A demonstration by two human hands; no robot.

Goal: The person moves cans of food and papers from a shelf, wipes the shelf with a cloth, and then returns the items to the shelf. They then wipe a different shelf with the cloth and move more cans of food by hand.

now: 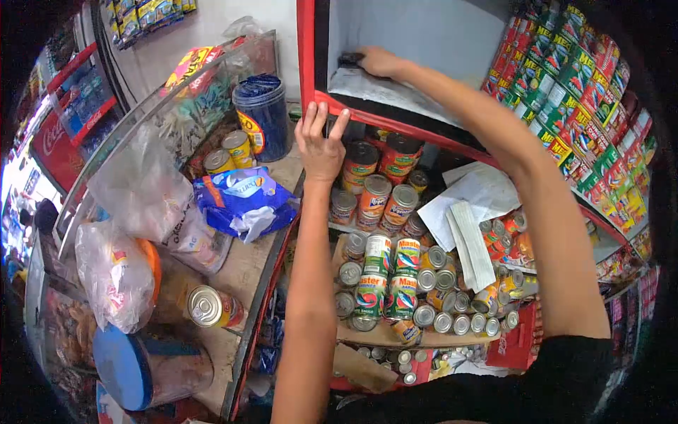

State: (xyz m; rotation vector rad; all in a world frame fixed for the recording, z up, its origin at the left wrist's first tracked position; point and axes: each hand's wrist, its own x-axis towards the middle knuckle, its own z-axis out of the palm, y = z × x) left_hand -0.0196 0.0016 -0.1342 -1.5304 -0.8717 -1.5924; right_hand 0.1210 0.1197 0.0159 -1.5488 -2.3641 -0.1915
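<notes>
My left hand [323, 141] rests with its fingers spread over the red edge [367, 119] of a raised shelf. My right hand [374, 62] reaches onto that shelf, closed on a small dark item [350, 59] near the back left corner. What the item is cannot be made out. A whitish, worn sheet [388, 90] lies along the shelf's front. Below the shelf stand stacked cans [374, 201], with Master sardine cans [404, 263] lower down.
Cans [565, 88] fill the right side. White papers [480, 198] lie over the middle cans. At left are a blue bucket [261, 120], a blue wipes pack [247, 201], plastic bags [116, 272], a can [206, 306] and a blue-lidded container [121, 367].
</notes>
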